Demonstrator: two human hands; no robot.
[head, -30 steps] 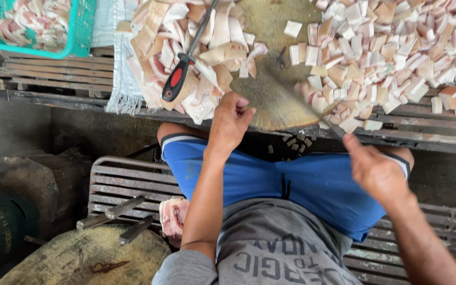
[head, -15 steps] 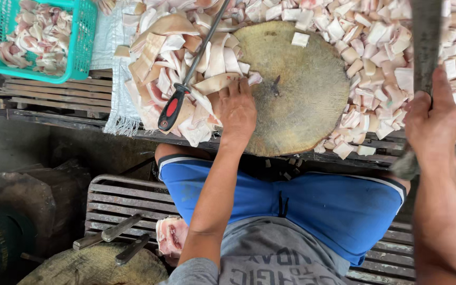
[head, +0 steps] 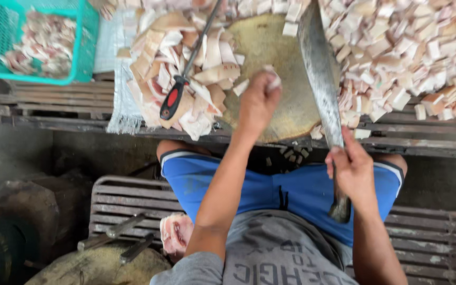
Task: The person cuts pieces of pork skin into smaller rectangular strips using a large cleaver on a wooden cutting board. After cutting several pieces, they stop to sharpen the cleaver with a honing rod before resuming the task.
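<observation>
right hand (head: 353,171) is clamped around the dark handle of a long cleaver (head: 320,79), whose broad grey blade lies across the right edge of the round chopping block (head: 270,111), tip pointing away from the person. left hand (head: 258,100) hovers over the middle of the block with its fingers pinched together on what looks like a small pale piece of meat (head: 273,80), though blur makes that hard to confirm. left of the block lies a heap of larger pale slabs (head: 186,79), and across them rests a sharpening steel (head: 186,74) with a red and black handle. right of the block spreads a wide pile of small cut cubes (head: 412,53). far left of the block stands a teal plastic basket (head: 88,47) with more pieces inside. nearer the person than the block, blue shorts (head: 291,195) cover the knees, and a second knife (head: 114,232) rests on a slatted metal bench (head: 127,200).
</observation>
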